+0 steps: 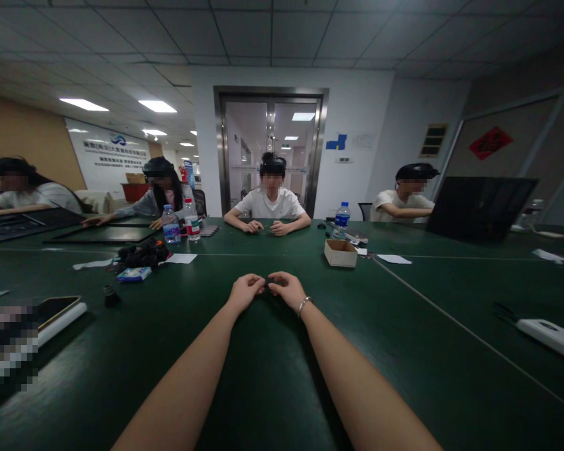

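Dark-green glossy worktop [404,351]: left hand [245,292] and right hand [288,290] pinch, fingers [258,284] narrowed, a small dark piece [269,284]; shallow grip could drop it.

- A single view, worn on the head, looks from behind and above the hands [287,291], facing forward and slightly down.
- Both forearms [183,382] enter from the bottom edge and run away from the lens towards the hands.
- The hands sit just below mid-frame, fairly small; nearer worktop [380,351] fills the space around the forearms.
- Beyond the hands, sight reaches a seated person [277,203], a door [242,141] and, higher, the ceiling [282,37].
- The wide field takes in a phone [59,310] well left of the hands.
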The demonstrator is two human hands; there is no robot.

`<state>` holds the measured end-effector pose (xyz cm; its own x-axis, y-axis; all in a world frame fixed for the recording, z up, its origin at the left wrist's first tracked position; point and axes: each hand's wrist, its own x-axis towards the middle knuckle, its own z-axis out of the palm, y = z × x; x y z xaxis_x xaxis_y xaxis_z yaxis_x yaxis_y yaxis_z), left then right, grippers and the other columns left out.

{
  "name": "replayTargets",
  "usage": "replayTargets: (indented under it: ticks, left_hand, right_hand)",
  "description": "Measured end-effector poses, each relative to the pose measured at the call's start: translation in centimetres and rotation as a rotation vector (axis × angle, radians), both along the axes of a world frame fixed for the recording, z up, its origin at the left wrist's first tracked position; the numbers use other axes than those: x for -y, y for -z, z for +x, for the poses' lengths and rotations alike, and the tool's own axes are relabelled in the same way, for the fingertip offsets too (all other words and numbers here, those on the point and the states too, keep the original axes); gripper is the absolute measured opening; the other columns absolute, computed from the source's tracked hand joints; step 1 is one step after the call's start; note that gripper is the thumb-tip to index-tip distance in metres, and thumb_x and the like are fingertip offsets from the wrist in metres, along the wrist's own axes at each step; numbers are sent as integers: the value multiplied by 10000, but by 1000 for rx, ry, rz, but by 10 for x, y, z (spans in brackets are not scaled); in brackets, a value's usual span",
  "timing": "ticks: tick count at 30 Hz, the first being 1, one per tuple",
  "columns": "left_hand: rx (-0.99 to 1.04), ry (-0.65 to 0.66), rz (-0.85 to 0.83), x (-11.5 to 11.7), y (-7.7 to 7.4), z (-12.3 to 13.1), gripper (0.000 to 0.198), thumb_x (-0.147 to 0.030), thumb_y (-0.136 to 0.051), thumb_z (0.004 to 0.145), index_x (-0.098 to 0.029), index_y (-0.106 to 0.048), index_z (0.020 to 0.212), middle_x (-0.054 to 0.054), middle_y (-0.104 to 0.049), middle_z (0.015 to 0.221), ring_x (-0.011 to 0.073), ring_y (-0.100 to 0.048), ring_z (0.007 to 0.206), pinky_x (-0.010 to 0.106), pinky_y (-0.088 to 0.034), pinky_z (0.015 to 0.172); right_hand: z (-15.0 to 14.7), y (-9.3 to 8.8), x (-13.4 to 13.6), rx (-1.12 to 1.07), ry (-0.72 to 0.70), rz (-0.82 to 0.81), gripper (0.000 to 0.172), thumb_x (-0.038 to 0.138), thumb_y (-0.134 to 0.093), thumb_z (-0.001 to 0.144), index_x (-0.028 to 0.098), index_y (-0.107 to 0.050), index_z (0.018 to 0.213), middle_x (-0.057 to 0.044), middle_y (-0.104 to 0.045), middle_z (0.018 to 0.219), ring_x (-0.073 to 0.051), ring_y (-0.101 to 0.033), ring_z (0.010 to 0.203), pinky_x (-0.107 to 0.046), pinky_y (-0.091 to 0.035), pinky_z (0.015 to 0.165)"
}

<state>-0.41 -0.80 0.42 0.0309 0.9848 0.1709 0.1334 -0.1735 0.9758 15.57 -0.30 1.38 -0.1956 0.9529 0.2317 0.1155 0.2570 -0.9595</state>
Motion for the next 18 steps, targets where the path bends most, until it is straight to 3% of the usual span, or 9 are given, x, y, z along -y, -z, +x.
replayTargets:
  ticks: [5,13,18]
  left_hand:
    - [-22,-36,-13,2,-3,2,291,-412,-626,705,-134,-605,792,49,-653,692,129,-613,618,222,-475,563]
    - [47,31,-70,5,-10,1,260,-334,-659,697,-112,-607,822,73,-661,726,134,-622,655,231,-478,600]
    - [48,24,-102,5,-10,2,317,-399,-625,718,-100,-603,822,86,-666,711,136,-624,619,232,-472,568]
  right_hand:
    - [1,-1,-1,-7,-1,8,302,126,-660,592,159,-643,892,-3,-603,812,-42,-530,492,-210,-493,533]
    - [4,2,-4,-39,21,-2,322,129,-664,595,152,-645,915,-34,-613,890,-49,-544,526,-226,-508,564]
    - [5,4,-6,-94,1,-11,351,170,-702,571,160,-656,919,-30,-622,872,-63,-561,565,-235,-518,586]
